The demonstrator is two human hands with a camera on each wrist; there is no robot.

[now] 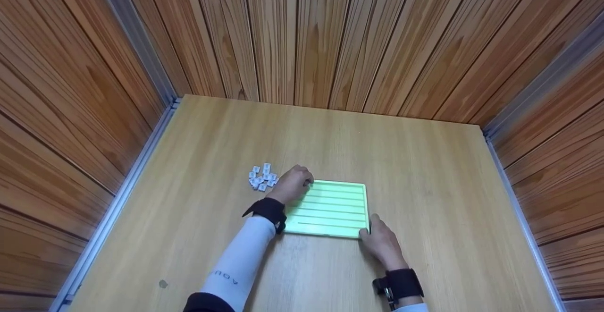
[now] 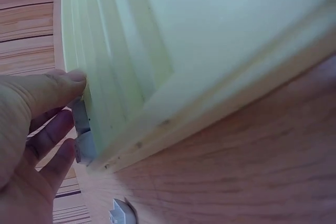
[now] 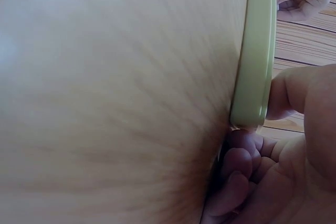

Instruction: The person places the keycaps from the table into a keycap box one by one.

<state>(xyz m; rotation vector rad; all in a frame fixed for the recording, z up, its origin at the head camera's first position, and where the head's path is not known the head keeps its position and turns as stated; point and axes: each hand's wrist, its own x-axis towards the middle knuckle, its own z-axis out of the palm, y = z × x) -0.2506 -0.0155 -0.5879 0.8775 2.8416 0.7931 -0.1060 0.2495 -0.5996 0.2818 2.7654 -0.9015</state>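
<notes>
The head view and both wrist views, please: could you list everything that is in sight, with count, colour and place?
Table: one, light wood, fills the lower half of the head view.
Wall panels: brown wood planks, behind and to both sides of the table.
Tray: one, pale green with ridged rows, on the table near the person.
Small tiles: a loose heap, white, count unclear, on the table left of the tray's far corner.
Wrist bands: two, black, one on each wrist.
Left hand: at the tray's far left corner, pinching small white tiles against its edge.
Right hand: at the tray's near right corner, thumb on the rim, fingers curled beneath.
</notes>
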